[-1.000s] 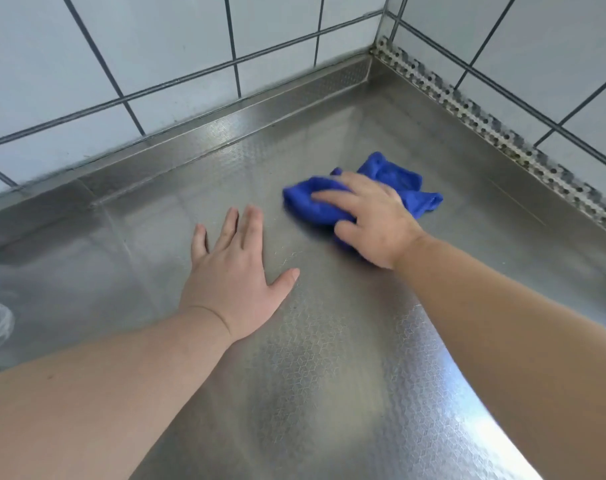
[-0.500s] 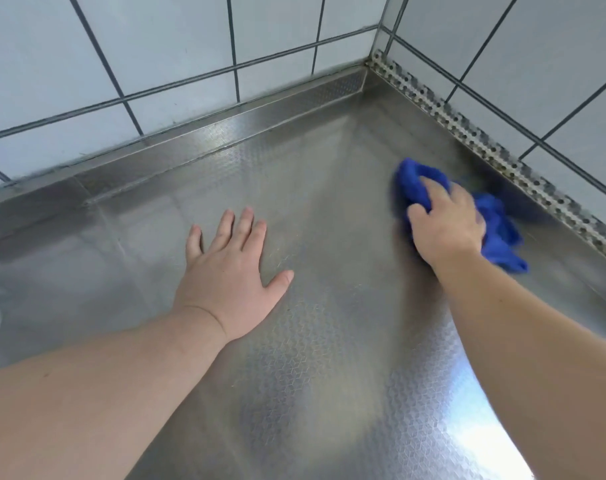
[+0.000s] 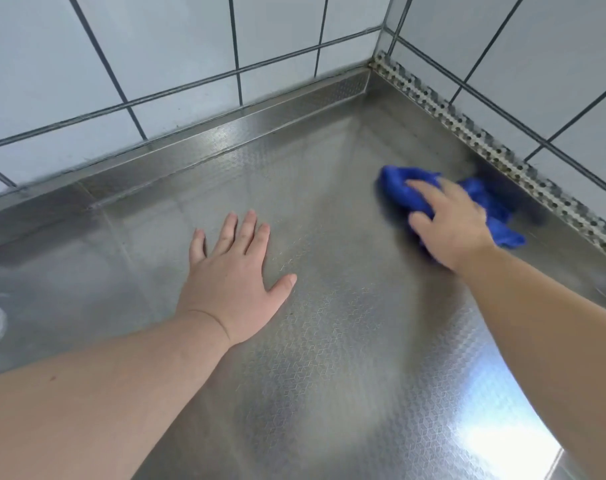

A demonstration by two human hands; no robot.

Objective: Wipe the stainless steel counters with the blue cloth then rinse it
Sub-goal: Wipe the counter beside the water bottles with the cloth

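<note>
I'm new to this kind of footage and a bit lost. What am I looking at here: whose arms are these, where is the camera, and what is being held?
There is no machine here: these are a person's two bare arms, filmed by a wide-angle camera worn on the head and looking down. The surface is a patterned stainless steel counter set in a corner of tiled walls. The left hand lies flat on the counter with its fingers spread, holding nothing. The right hand presses a bunched blue cloth on the counter near the right wall. Something clear shows at the left edge, too cut off to identify.
</note>
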